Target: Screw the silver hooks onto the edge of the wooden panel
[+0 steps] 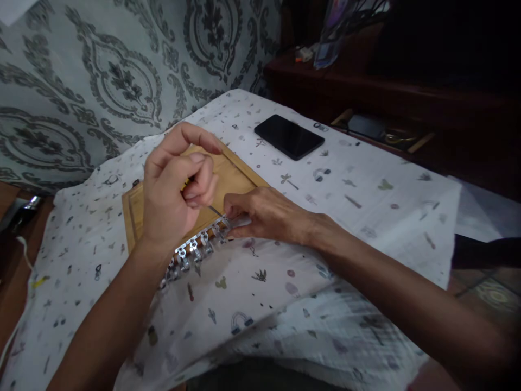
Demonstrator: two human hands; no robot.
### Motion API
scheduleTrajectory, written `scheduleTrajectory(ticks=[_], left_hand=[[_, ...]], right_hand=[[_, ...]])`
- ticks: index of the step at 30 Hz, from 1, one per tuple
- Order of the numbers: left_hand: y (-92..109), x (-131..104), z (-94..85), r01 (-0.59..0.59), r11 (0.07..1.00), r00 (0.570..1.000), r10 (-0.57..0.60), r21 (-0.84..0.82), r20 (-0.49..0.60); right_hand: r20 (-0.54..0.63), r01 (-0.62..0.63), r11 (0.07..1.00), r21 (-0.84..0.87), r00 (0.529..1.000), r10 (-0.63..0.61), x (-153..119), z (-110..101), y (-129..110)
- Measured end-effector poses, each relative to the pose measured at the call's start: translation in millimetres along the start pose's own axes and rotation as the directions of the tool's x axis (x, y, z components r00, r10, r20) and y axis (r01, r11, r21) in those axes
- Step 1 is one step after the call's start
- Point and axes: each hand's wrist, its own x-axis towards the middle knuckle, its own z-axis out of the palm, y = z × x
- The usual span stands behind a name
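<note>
A wooden board (230,176) with a raised rim lies on the patterned cloth. Along its near edge runs a row of shiny metal hooks (195,251) on a strip. My left hand (169,187) is closed around a screwdriver (214,210); only a bit of its yellow and black handle and its thin shaft show. The shaft slants down to the right end of the strip. There, my right hand (271,214) pinches the end hook with thumb and fingers against the board's edge. The screwdriver's tip and any screw under it are too small to make out.
Beyond the board a black phone (290,137) lies on the white printed cloth (366,190). Dark wooden furniture with an open drawer (382,133) stands at the right. A patterned wall (122,81) rises behind. A white cable (25,304) hangs at the left edge.
</note>
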Motion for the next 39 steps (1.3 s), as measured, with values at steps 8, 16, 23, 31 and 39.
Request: scheduleTrajectory(ticks=[8, 16, 23, 31, 39], left_hand=[[-10.2, -1.8, 2.3, -0.002, 0.999, 1.0, 0.002, 0.032, -0.002], [-13.2, -2.7, 0.0, -0.011, 1.0, 0.999, 0.011, 0.012, 0.036], [-16.7, -2.8, -2.1, -0.008, 1.0, 0.999, 0.008, -0.008, 0.052], [-18.9, -3.2, -4.2, -0.01, 1.0, 0.994, 0.012, -0.021, 0.112], [-25.0, 2.7, -2.9, -0.031, 0.999, 0.984, 0.026, 0.027, 0.179]], right_hand=[[-0.022, 0.01, 1.0, -0.022, 1.0, -0.01, 0.5, 1.7, -0.1], [0.003, -0.008, 1.0, 0.012, 1.0, 0.008, -0.1, 0.3, 0.0], [-0.017, 0.019, 1.0, -0.008, 1.0, -0.019, 0.6, 1.7, 0.8], [-0.016, 0.011, 1.0, 0.001, 1.0, -0.011, 1.5, 2.0, 1.0], [0.007, -0.021, 1.0, 0.001, 1.0, 0.021, 0.9, -0.5, -1.9]])
